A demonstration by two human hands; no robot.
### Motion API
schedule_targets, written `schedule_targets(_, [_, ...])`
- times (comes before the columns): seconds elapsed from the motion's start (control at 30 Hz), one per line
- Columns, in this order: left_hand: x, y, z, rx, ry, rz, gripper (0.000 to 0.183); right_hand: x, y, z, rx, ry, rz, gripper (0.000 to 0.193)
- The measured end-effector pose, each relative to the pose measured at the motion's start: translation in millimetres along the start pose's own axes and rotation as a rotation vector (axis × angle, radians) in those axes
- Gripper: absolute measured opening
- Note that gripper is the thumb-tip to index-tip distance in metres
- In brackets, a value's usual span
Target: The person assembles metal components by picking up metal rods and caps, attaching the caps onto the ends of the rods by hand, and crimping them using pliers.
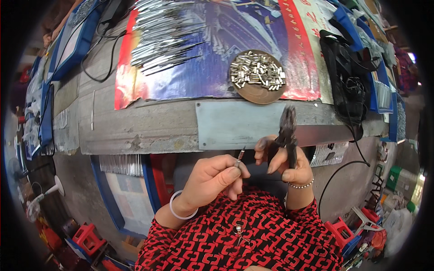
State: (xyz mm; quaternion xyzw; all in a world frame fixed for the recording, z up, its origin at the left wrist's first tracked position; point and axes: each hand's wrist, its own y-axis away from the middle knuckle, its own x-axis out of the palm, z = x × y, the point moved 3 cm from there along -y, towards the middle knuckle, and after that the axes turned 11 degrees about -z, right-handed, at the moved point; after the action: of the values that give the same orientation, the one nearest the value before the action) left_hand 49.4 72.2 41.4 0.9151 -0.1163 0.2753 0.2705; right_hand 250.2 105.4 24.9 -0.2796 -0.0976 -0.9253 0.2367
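Observation:
My left hand [211, 179] is closed, thumb and fingertips pinching a thin, pointed metal piece [241, 154] that tilts upward. Most of that piece is hidden by the fingers, so its exact kind does not show. In my right hand [299, 172] are dark-handled pliers [288, 126], held upright with the jaws pointing away from me. Both hands are in front of the bench edge, a short gap between them. Past them, a grey metal plate [235, 122] lies on the bench. A round brown dish [257, 96] behind it holds many small, shiny metal sleeves [255, 70].
Thin metal rods [162, 40] are heaped on a printed sheet [190, 88] at the far left. A black bag [350, 90] with a cable sits right. A blue tray [110, 198] of rods stands below the bench, left. Red stools [88, 239] stand on the floor.

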Motion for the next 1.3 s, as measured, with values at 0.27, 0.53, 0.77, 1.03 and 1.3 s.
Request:
schedule_targets(0.27, [3, 11, -17, 0.193, -0.188, -0.057, 0.021, 27, 3, -14, 0.124, 0.088, 0.230, 0.037])
schedule_targets(0.53, [-2, 18, -24, 0.293, -0.380, -0.052, 0.025, 34, 1, -25, 0.167, 0.247, 0.336, 0.035])
schedule_targets(0.77, [-5, 19, -30, 0.342, -0.523, -0.059, 0.021, 36, -8, -19, 0.110, 0.385, 0.427, 0.034])
schedule_targets(1.03, [-8, 19, -38, 0.289, -0.601, -0.039, 0.024, 37, -10, -15, 0.033, 0.578, 0.463, 0.036])
schedule_targets(1.3, [-10, 18, -47, 0.265, -0.630, -0.006, 0.021, 37, -11, -15, -0.004, 0.630, 0.498, 0.042])
